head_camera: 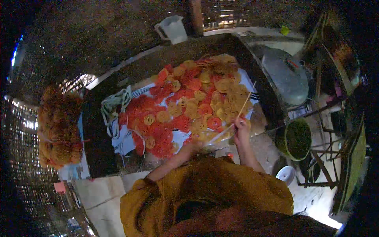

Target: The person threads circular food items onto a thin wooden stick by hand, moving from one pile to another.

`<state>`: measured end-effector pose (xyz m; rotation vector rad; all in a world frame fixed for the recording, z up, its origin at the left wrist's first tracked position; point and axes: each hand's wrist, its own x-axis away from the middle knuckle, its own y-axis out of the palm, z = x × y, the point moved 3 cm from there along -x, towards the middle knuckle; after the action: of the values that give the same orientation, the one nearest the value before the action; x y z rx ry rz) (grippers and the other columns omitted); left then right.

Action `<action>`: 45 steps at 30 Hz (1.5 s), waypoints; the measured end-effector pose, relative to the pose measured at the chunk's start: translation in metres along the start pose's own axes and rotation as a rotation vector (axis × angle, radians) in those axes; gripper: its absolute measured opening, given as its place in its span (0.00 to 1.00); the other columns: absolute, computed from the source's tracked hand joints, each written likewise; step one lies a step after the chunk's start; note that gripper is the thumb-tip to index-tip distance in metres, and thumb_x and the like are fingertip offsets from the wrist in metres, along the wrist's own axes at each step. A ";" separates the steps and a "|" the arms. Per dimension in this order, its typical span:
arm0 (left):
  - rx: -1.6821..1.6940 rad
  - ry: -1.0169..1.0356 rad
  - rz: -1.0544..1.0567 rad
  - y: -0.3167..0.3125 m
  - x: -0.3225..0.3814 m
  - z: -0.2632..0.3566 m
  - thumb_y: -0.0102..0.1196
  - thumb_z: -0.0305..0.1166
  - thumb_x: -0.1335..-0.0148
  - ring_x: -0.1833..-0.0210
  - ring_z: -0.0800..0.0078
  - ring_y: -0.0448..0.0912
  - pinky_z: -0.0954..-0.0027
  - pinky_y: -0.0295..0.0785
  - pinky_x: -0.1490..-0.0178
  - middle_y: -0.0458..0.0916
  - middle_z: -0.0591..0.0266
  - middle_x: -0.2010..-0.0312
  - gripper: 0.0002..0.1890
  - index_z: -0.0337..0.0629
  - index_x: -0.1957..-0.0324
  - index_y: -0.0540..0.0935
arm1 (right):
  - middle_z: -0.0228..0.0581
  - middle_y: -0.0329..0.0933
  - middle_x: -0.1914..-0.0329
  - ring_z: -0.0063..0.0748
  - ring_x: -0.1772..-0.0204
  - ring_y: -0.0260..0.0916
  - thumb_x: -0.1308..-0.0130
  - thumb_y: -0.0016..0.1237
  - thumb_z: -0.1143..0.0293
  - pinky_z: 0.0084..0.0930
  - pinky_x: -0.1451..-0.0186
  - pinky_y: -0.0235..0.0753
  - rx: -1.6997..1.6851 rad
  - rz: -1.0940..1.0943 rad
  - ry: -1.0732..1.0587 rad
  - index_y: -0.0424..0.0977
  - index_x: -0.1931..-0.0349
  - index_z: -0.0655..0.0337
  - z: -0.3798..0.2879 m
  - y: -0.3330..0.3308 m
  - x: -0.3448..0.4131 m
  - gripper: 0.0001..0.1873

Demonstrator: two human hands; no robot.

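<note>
My right hand [241, 126] is closed around a thin light-coloured stick [246, 99] that points up and away. A pale strip or cord [220, 134] runs from this hand towards my left hand [194, 145], which is blurred, low over the near edge of the pile; its fingers cannot be made out. Before me many round orange-yellow pieces [225, 86] and red pieces [157, 133], perhaps flower heads, lie heaped on a white cloth [181, 137]. A bundle of pale cords [116, 102] rests at the cloth's left side.
At the left stands a big orange-brown bundle [60, 130]. A translucent plastic jug [173, 29] is beyond the dark surface. To the right are a large grey metal lid or vessel [285, 75], a green-rimmed bucket [298, 139], a white bowl or lid [285, 175] and a dark frame [322, 169].
</note>
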<state>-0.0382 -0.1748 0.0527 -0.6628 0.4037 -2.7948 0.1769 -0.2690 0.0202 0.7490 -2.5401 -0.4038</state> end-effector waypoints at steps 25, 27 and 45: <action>-0.659 -0.410 0.633 -0.130 0.109 -0.086 0.46 0.38 0.51 0.67 0.52 0.72 0.58 0.66 0.63 0.73 0.47 0.74 0.12 0.40 0.70 0.75 | 0.41 0.67 0.61 0.36 0.48 0.60 0.52 0.50 0.71 0.24 0.52 0.60 0.643 -0.352 -0.761 0.69 0.75 0.64 0.066 0.143 -0.074 0.07; -0.881 -0.174 0.761 -0.139 0.101 -0.092 0.49 0.35 0.54 0.65 0.53 0.70 0.59 0.65 0.59 0.73 0.48 0.71 0.11 0.40 0.69 0.75 | 0.39 0.66 0.66 0.30 0.57 0.64 0.51 0.50 0.70 0.22 0.59 0.64 0.639 -0.406 -0.779 0.69 0.76 0.64 0.049 0.144 -0.058 0.07; -0.928 0.363 0.291 -0.107 -0.093 0.002 0.64 0.44 0.71 0.42 0.48 0.49 0.49 0.50 0.45 0.47 0.55 0.43 0.45 0.53 0.46 0.57 | 0.29 0.69 0.78 0.19 0.72 0.63 0.50 0.48 0.73 0.18 0.67 0.64 0.539 -0.136 -0.163 0.71 0.76 0.62 0.035 0.025 0.068 0.03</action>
<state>0.0257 -0.0484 0.0511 -0.1913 1.7504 -2.3236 0.0980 -0.2826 0.0235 1.1227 -2.7905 0.2030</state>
